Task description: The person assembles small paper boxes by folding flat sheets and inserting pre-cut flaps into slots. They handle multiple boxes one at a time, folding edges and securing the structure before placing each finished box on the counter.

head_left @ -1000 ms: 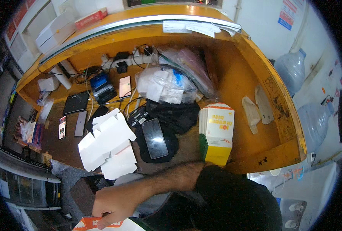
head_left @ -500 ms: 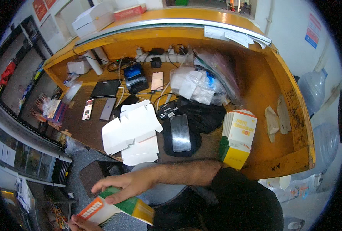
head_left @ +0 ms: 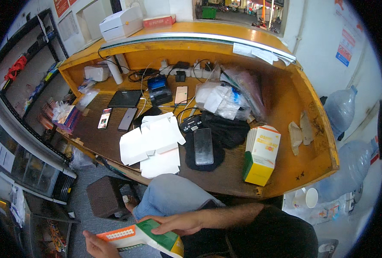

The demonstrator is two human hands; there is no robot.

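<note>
Low in front of my lap is a partly folded paper carton (head_left: 144, 236), white with orange, green and yellow panels. My left hand (head_left: 100, 246) pinches it at its orange end, the fingertips at the edge. My right hand (head_left: 178, 223) grips the green part, thumb on top and the other fingers partly hidden. On the desk stands a stack of similar cartons (head_left: 261, 150), nested together at the right. A pile of white flat carton blanks (head_left: 150, 144) lies left of the middle.
A dark phone (head_left: 203, 146) rests on black cloth (head_left: 227, 129) mid-desk. Behind are plastic bags (head_left: 225, 99), a blue-and-black device (head_left: 158, 89) and cables. More phones and a black tablet (head_left: 124, 98) lie to the left. A dark stool (head_left: 107, 195) stands on the floor beside my knee.
My right hand and the carton have moved down and to the right, and the carton lies flatter. My view has shifted, bringing my knee into sight. Both hands still hold the carton.
</note>
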